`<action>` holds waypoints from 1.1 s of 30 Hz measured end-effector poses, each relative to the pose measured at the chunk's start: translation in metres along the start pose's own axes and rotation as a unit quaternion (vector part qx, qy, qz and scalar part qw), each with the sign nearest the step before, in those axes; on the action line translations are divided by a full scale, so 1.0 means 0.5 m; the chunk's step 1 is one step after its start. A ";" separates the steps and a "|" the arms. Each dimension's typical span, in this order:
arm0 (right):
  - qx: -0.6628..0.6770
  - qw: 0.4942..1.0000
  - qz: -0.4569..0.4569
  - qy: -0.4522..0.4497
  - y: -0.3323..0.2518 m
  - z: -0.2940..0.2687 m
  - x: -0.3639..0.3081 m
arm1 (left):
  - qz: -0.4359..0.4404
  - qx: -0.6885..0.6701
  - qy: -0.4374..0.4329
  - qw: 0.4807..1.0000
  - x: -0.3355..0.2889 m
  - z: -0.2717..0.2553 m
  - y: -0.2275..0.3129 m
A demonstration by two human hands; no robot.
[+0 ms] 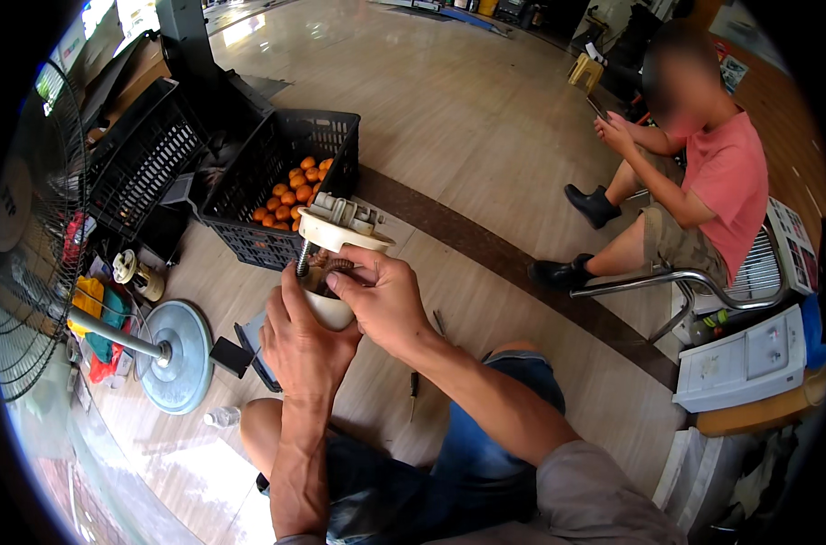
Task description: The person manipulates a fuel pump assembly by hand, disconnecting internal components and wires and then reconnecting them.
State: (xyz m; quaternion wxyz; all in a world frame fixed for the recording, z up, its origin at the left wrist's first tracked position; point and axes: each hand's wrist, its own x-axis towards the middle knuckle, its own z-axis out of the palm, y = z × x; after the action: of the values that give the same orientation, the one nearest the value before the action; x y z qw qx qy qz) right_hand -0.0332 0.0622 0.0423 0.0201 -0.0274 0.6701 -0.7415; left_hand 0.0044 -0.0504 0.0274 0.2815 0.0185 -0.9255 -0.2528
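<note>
In front of me is a fuel pump module [338,229] with a round cream flange on top, a metal spring [304,259] on its left side and a cream cup [329,311] below. My left hand [306,341] wraps round the cup, its index finger up beside the spring. Just under the flange, my right hand [384,295] pinches a brown corrugated hose [340,265] between thumb and fingers. The module is slightly tilted, and my fingers hide part of its inside.
A black crate [276,238] of oranges [295,193] stands beyond my hands. Left are a standing fan's round base [172,359], a similar pump module [140,275] and a plastic bottle [222,417]. A screwdriver [414,392] lies below. At right sits a person [722,182] holding a phone.
</note>
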 end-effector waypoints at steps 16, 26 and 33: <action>-0.035 0.992 -0.113 0.054 0.028 0.005 0.003 | 0.002 0.002 0.026 1.000 0.001 0.006 0.009; 0.007 0.989 -0.122 0.084 0.028 0.005 -0.007 | 0.017 0.006 0.051 0.999 0.004 0.007 0.028; 0.037 0.997 -0.065 0.017 -0.010 -0.025 -0.006 | 0.022 0.001 0.052 0.998 0.012 0.011 0.036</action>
State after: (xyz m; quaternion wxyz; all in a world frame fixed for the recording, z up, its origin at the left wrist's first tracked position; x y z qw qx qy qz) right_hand -0.0312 0.0754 0.0461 -0.0384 -0.0578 0.6390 -0.7660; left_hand -0.0013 -0.0335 0.0351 0.3352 0.0115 -0.9099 -0.2442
